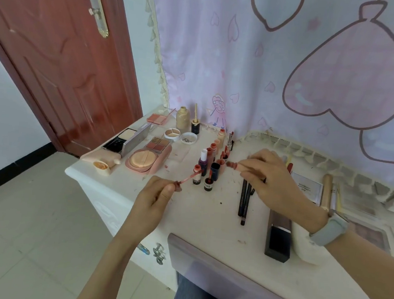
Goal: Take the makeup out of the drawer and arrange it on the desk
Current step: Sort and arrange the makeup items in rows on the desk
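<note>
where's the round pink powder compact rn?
Head view, left part of the desk: the pink powder compact lies open, puff showing, just in front of the eyeshadow palette and left of the small bottles.

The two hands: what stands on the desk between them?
In the head view, small upright lip-tint bottles stand clustered between the left hand and the right hand.

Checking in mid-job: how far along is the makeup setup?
Mostly laid out: palettes, bottles and pencils sit on the desk. In hand: left hand holds a lip wand, right hand its tube. Left: recap it; the drawer is open, contents hidden.
</note>
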A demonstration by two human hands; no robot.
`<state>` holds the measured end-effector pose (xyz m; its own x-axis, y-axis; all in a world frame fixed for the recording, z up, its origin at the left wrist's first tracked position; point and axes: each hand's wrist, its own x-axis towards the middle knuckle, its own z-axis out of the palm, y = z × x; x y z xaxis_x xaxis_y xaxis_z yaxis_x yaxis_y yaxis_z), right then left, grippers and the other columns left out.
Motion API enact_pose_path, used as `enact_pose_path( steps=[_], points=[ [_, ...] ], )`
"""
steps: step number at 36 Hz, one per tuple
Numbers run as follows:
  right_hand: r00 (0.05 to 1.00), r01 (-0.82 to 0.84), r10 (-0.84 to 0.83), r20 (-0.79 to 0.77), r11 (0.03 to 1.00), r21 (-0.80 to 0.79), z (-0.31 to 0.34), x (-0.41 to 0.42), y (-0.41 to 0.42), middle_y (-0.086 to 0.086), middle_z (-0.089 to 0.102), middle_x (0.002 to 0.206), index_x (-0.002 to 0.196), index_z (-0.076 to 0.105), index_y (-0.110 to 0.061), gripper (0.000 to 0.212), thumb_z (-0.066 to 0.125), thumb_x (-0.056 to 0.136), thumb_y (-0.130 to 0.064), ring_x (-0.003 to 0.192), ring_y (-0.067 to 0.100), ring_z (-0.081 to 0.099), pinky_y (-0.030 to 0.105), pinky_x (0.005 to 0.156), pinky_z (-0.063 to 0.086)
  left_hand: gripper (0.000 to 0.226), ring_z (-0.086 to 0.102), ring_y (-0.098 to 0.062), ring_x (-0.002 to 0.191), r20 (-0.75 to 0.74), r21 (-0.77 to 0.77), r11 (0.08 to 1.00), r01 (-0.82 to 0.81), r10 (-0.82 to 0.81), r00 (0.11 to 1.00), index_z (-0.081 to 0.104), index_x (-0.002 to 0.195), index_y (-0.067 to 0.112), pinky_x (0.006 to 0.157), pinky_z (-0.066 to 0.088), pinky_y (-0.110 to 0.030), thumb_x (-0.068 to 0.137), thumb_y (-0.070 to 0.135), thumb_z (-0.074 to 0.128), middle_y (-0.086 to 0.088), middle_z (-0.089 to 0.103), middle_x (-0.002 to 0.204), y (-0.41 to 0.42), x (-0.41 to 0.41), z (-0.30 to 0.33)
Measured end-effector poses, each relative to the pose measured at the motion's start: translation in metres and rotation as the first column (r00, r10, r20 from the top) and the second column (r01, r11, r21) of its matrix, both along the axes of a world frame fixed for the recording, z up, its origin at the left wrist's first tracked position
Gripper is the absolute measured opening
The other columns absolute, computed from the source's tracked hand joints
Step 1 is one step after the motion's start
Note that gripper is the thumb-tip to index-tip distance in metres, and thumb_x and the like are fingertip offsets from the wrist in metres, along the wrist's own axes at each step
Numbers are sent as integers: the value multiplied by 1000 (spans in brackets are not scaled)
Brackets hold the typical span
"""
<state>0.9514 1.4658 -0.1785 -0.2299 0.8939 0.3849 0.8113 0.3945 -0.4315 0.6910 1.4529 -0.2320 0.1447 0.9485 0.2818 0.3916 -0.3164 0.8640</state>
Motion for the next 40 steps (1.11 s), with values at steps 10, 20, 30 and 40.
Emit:
enact_pose_path(
  steps=[10, 20, 30, 40],
  points=[
    [921, -64, -58, -385, 953, -296, -12, -36, -19, -7, 62, 88, 73, 65, -20, 20, 57, 90, -26, 63, -5, 53, 18, 68, 38, 21, 66, -10, 95, 327, -86, 996, -11, 39, 944, 47, 96, 16, 80, 47, -22, 90, 35, 41, 11, 73, 96, -3, 19, -4],
    [968, -15, -70, -240, 942, -336, -35, -68, -15, 2, 60, 90, 82, 64, -14, 16, 55, 92, -25, 81, 16, 57, 22, 75, 46, 12, 58, 7, 79, 91, 21, 972, -234, 232, 969, 70, 89, 19, 68, 38, -2, 85, 9, 65, 9, 66, 92, 8, 29, -11],
    [960, 45, -119, -255, 959, -278, -45, -81, -9, 2, 58, 88, 82, 59, -16, 9, 56, 90, -19, 80, 16, 56, 29, 75, 48, 17, 55, 18, 77, -54, 89, 958, -272, 277, 959, 73, 97, 13, 69, 33, 5, 81, 9, 70, 25, 60, 81, 17, 36, -23],
    [969, 87, -140, -204, 964, -251, -55, -82, -8, -3, 55, 83, 81, 55, -17, 11, 57, 90, -22, 74, 13, 51, 18, 64, 38, 20, 52, 3, 70, -200, 108, 975, -197, 215, 956, 70, 104, 20, 66, 35, 0, 83, 16, 68, 13, 64, 86, 27, 37, -22]
  ],
)
